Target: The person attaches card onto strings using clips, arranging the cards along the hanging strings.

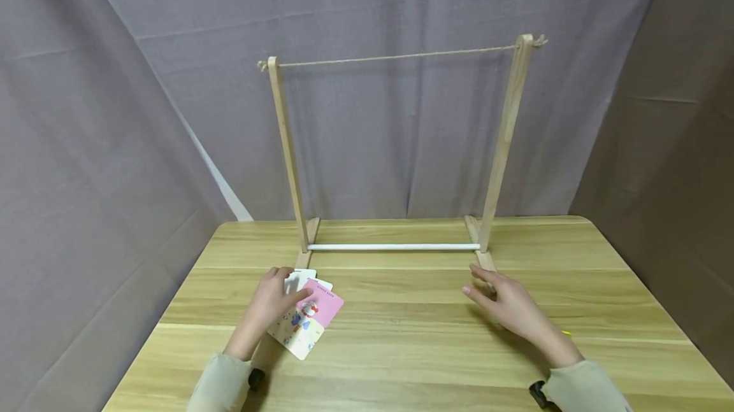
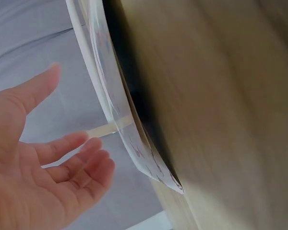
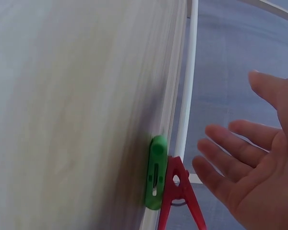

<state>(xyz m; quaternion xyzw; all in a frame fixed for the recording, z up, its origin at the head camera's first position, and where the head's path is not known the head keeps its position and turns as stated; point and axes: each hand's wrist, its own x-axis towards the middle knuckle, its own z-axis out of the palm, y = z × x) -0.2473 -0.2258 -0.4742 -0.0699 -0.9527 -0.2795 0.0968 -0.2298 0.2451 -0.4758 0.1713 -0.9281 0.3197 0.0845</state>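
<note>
Two hands: we see both over the light wooden table [image 1: 401,335], well apart.
Left hand [image 1: 269,307]: fingers straight and relaxed, resting on a fan of colourful paper cards [image 1: 309,319] at the near left of the table.
Right hand [image 1: 507,304]: fingers spread and loose, holding nothing, near the right foot of the wooden frame with a twine line [image 1: 395,144].
Pegs: a green plastic clothes peg [image 3: 156,172] and a red plastic clothes peg [image 3: 180,194] lie touching on the table beside our right hand.

Soft even light, faint shadows; both wrist views blur and bend.
</note>
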